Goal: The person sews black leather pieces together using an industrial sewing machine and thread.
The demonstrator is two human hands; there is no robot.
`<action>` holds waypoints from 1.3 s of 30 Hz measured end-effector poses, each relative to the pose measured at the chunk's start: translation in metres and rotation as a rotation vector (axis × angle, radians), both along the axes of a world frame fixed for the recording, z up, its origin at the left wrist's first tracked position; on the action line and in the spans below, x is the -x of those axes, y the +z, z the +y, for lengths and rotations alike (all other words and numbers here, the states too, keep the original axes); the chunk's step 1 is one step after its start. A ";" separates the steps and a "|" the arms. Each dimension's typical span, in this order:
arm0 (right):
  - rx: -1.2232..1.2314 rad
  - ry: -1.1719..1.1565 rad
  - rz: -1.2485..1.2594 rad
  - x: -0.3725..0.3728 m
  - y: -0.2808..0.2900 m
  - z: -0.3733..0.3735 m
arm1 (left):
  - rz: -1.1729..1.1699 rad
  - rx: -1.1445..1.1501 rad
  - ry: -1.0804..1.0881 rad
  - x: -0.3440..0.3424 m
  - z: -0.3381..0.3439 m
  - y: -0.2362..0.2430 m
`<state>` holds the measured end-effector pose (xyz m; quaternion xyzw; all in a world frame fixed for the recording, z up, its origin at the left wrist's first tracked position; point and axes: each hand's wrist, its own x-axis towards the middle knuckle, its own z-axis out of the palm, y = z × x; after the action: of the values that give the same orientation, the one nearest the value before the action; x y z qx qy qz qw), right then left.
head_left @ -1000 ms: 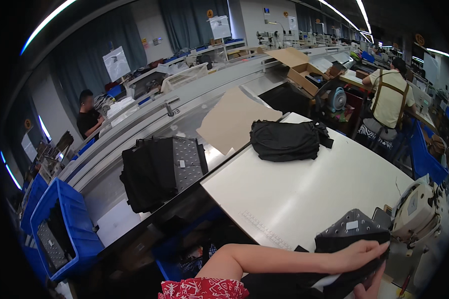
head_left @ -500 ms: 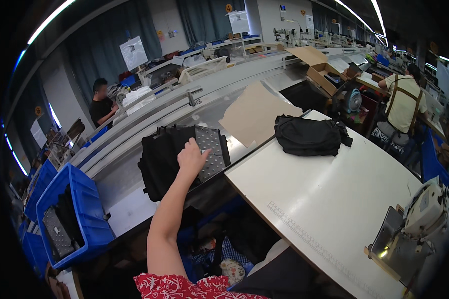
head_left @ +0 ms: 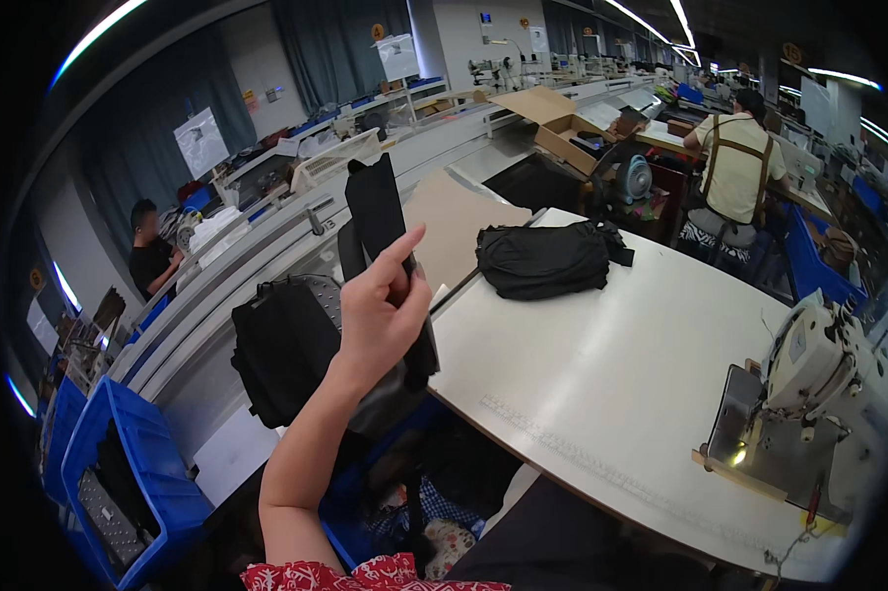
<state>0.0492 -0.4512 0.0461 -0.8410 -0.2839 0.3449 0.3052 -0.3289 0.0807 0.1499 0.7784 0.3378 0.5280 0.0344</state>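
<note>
My left hand (head_left: 380,320) is closed on a flat black fabric piece (head_left: 375,207), which it holds raised and nearly edge-on. The fingers are wrapped behind the piece and partly hidden. Just left of and below the hand lies a stack of black fabric pieces (head_left: 284,350) on the metal ledge, with a grey studded panel (head_left: 324,292) showing at its far edge. A folded black fabric bundle (head_left: 542,260) rests at the far left corner of the white worktable (head_left: 601,364). My right hand is out of view.
A sewing machine (head_left: 823,360) stands at the table's right. Brown paper (head_left: 463,212) covers part of the ledge. To the left is a blue crate (head_left: 158,463) with black and studded pieces. One person (head_left: 150,251) sits beyond the rail, another (head_left: 739,163) at far right, near an open cardboard box (head_left: 567,143).
My left hand, which lay on the stack's studded panel, has lifted a black piece up and to the right of the stack. The whole view has swung rightward.
</note>
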 end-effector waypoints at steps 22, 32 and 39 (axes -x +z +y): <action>-0.373 0.219 0.903 0.057 -0.025 0.263 | 0.023 1.126 -0.686 -0.095 -0.118 -0.139; -0.307 0.400 0.709 0.125 -0.067 0.239 | 0.109 1.118 -0.490 -0.090 -0.115 -0.137; -0.380 0.507 0.330 0.133 -0.038 0.226 | 0.202 0.194 -0.567 -0.092 -0.126 -0.107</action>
<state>-0.0836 -0.2257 0.0082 -0.6051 -0.4896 0.4819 0.4024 -0.2372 -0.0452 0.0430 0.8831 0.1577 0.3828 0.2207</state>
